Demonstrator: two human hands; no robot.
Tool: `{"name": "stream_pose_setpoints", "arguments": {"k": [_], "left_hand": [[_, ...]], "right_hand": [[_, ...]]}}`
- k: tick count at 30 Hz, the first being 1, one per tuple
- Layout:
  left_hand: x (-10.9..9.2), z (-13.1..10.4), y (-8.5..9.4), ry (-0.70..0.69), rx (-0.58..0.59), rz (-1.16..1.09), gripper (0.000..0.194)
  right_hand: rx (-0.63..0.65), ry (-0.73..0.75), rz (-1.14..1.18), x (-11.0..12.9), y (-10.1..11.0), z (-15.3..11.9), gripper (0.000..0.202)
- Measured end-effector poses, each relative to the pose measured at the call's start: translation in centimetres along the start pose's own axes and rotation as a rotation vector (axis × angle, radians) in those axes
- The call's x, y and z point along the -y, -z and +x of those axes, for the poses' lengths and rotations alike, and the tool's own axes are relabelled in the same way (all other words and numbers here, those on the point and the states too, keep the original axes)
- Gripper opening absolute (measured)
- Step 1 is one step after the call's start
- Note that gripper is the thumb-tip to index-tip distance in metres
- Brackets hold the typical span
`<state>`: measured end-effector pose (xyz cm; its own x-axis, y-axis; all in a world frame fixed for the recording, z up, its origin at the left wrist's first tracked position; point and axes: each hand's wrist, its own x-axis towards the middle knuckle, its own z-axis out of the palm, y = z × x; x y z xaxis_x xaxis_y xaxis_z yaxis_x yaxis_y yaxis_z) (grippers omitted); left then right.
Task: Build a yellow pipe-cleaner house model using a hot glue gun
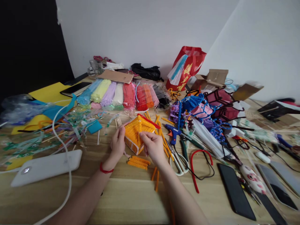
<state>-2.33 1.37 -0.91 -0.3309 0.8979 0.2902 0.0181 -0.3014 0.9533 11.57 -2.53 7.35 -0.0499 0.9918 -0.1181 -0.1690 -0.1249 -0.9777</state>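
An orange and yellow pipe-cleaner craft piece (135, 132), ridged on top with white-edged sides, is held above the table. A red pipe cleaner (150, 121) runs along its back right edge. My left hand (118, 142) grips its left side, thumb at the upper edge. On its front right my right hand (152, 146) is closed in a pinch; whether a small strand sits between those fingertips I cannot tell. Just below lie short orange pipe-cleaner strips (138, 162). Longer orange pipe cleaners (165, 143) lie beside my right hand.
A blue glue gun (173, 132), scissors (179, 165) and a curved red pipe cleaner (194, 168) lie to the right, near a black phone (235, 190). A white power bank (48, 167) with its cable is at left. Bundled pipe cleaners (118, 93) line the back.
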Motion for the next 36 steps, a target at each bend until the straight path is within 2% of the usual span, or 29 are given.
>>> {"name": "stream_pose_setpoints", "arguments": {"k": [6, 10, 14, 20, 26, 31, 36], "left_hand": [[-1.0, -0.4, 0.0, -0.067, -0.041, 0.126, 0.045], [-0.7, -0.3, 0.0, -0.058, -0.03, 0.105, 0.045], [-0.4, -0.1, 0.2, -0.065, -0.025, 0.124, 0.046], [-0.7, -0.2, 0.3, -0.132, -0.025, 0.235, 0.047], [-0.6, 0.0, 0.2, -0.1, -0.023, 0.197, 0.046], [-0.6, 0.0, 0.2, -0.104, -0.015, 0.169, 0.046], [-0.9, 0.0, 0.2, -0.09, -0.012, 0.174, 0.045]], "right_hand": [[-0.004, 0.026, -0.057, -1.0, 0.5, -0.7, 0.043], [0.049, 0.006, -0.071, -0.1, 0.7, -0.1, 0.041], [0.047, 0.053, -0.085, 0.5, 0.6, 0.9, 0.039], [0.078, 0.069, -0.106, -0.2, 0.7, 0.9, 0.044], [0.114, 0.057, -0.088, -0.4, 1.7, 0.7, 0.045], [0.063, 0.013, -0.096, -1.7, 2.3, 0.0, 0.044], [-0.009, 0.114, -0.147, -3.4, 2.3, -0.7, 0.033]]}}
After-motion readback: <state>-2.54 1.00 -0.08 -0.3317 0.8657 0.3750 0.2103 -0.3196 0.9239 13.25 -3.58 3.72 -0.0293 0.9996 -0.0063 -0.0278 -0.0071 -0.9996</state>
